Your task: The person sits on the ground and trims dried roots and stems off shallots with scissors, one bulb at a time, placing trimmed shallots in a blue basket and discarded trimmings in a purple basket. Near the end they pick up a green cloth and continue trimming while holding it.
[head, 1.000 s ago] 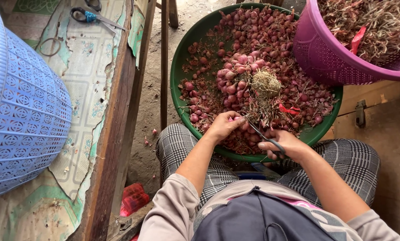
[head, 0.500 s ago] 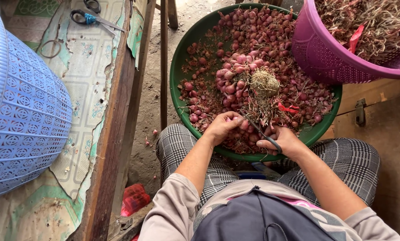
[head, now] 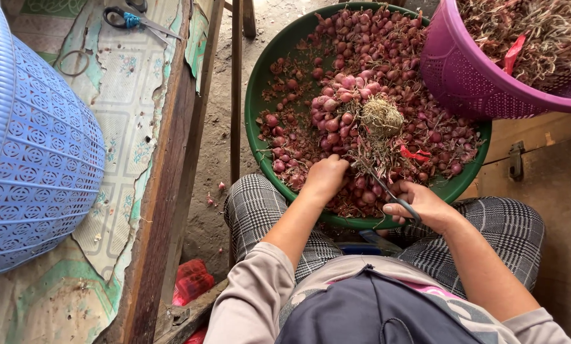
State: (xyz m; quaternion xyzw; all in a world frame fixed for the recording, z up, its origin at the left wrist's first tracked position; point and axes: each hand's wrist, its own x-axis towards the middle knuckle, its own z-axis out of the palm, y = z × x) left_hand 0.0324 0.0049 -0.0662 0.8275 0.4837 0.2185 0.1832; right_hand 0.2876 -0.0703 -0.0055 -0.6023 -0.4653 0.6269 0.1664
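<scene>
Seated person, head view looking down; green basin (head: 255,121) of small red shallots (head: 362,76) rests across the knees in checked trousers. Left hand (head: 325,176) at the basin's 7 o'clock edge, fingers curled shut around a bunch of shallots with dry stems (head: 368,150); the stems run up toward 12 o'clock to a tangled root clump (head: 381,116) near the basin's middle. Right hand (head: 422,205) at about 5 o'clock on the rim, closed around the handles of a pair of scissors (head: 387,191); the blades point toward 11 o'clock and reach into the stems just beside the left hand. Blade opening cannot be judged, too thin in view. A scrap of red string (head: 414,153) lies among the shallots at 3 o'clock from the hands. Purple basket (head: 464,76) at 1 o'clock overlaps the basin rim and holds cut stems and roots. Wooden desk (head: 164,165) at 9 o'clock, well apart from the hands, with a worn patterned cover; on it a blue plastic basket (head: 37,153) lying on its side and, at the far end, a second pair of scissors with blue handles (head: 136,19).
</scene>
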